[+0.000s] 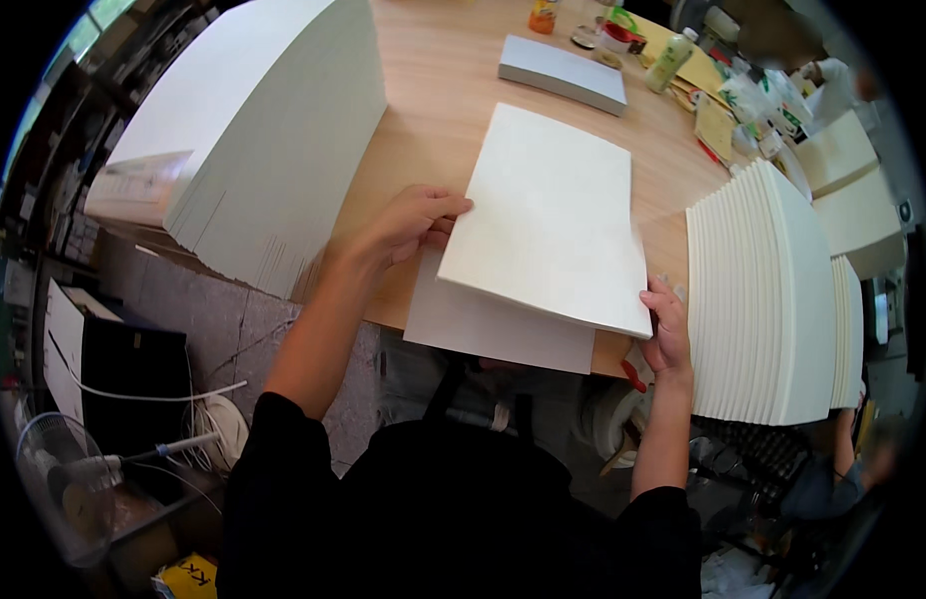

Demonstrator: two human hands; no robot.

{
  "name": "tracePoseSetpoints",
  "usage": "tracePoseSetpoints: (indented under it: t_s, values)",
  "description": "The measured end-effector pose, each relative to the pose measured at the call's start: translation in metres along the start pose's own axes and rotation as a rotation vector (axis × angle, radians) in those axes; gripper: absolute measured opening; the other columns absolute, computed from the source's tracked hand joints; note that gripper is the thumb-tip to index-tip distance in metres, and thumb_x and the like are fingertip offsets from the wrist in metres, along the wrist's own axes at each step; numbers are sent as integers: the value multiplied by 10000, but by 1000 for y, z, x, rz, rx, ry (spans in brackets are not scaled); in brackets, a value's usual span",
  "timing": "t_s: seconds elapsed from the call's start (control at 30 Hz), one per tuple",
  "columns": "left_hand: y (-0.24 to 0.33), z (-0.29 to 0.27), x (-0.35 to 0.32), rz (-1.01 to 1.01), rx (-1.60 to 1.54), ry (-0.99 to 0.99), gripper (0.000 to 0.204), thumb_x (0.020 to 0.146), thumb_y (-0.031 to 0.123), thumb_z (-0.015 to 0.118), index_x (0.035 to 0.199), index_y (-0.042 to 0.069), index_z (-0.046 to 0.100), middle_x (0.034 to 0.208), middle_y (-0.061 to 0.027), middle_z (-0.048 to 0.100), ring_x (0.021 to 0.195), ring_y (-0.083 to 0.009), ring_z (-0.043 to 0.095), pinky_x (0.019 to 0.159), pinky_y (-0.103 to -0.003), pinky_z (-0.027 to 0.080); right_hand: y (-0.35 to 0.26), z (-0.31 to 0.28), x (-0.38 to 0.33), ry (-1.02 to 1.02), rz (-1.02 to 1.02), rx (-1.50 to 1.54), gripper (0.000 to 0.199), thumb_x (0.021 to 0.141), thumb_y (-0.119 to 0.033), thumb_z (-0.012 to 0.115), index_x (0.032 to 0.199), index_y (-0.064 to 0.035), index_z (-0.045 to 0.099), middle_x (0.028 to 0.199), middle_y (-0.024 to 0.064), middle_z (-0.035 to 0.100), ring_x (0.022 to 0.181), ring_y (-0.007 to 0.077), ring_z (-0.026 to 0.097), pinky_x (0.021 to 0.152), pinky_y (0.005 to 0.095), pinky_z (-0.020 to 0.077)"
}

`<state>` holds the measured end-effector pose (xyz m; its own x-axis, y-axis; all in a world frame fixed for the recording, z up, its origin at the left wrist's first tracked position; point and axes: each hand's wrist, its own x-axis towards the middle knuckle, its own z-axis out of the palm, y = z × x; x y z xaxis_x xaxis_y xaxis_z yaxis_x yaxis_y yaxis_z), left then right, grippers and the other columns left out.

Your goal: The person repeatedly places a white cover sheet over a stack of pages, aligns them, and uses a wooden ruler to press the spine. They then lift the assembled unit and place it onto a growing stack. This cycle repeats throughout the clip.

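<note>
A thick bundle of cream paper sheets [548, 215] lies tilted on the wooden table [438, 90], on top of a grey board [483, 334] that sticks out over the table's near edge. My left hand [408, 225] grips the bundle's left edge with the thumb on top. My right hand [665, 329] holds its near right corner from the side. Both forearms come up from black sleeves.
A tall stack of white sheets [253, 130] stands on the left of the table. A fanned row of cream bundles [767, 290] stands on the right. A grey pile [563, 72], bottles and yellow envelopes [697, 65] sit at the far side. A fan [58, 479] is on the floor.
</note>
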<state>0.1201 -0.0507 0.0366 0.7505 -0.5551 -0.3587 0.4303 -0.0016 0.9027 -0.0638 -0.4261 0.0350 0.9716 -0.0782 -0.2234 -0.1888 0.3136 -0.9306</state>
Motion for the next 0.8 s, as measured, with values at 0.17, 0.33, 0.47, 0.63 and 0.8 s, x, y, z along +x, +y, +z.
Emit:
tracePoseSetpoints:
  t_s: [0.17, 0.33, 0.47, 0.63, 0.8]
  values:
    - [-4, -12, 8, -53, 245, 111, 244, 1036, 220, 681, 1049, -17, 737, 910, -61, 732, 769, -129, 702, 675, -280, 588, 18, 18, 10, 132, 23, -64, 382, 1032, -88, 576, 1374, 80, 593, 1200, 108, 715, 1081, 183, 686, 987, 315, 532]
    - [-11, -19, 13, 1, 405, 235, 221, 985, 192, 728, 970, -28, 755, 830, -95, 738, 711, -159, 725, 621, -315, 614, 27, 30, 11, 188, -24, -252, 379, 1067, -188, 641, 1378, 28, 643, 987, -47, 734, 718, -16, 553, 595, 166, 393]
    - [-8, -26, 8, -16, 438, 225, 216, 997, 181, 723, 1004, -33, 750, 842, -57, 721, 703, -119, 681, 612, -280, 577, 26, 38, 12, 262, -19, -288, 413, 1064, -201, 659, 1410, 22, 634, 941, -46, 722, 690, -6, 543, 573, 173, 403]
    - [-14, -30, 11, 17, 403, 281, 202, 972, 172, 754, 971, -29, 755, 831, -83, 733, 668, -137, 688, 578, -291, 583, 27, 40, 13, 284, -22, -366, 403, 1056, -211, 679, 1385, 21, 659, 919, -32, 720, 655, 5, 531, 532, 187, 410]
    - [-16, -24, -8, 120, 572, 451, 210, 950, 169, 754, 1001, -35, 745, 924, -101, 758, 805, -212, 717, 738, -355, 590, 26, 40, 11, 269, 9, -412, 396, 1051, -200, 681, 1372, 31, 667, 913, -17, 719, 663, 17, 553, 540, 193, 431]
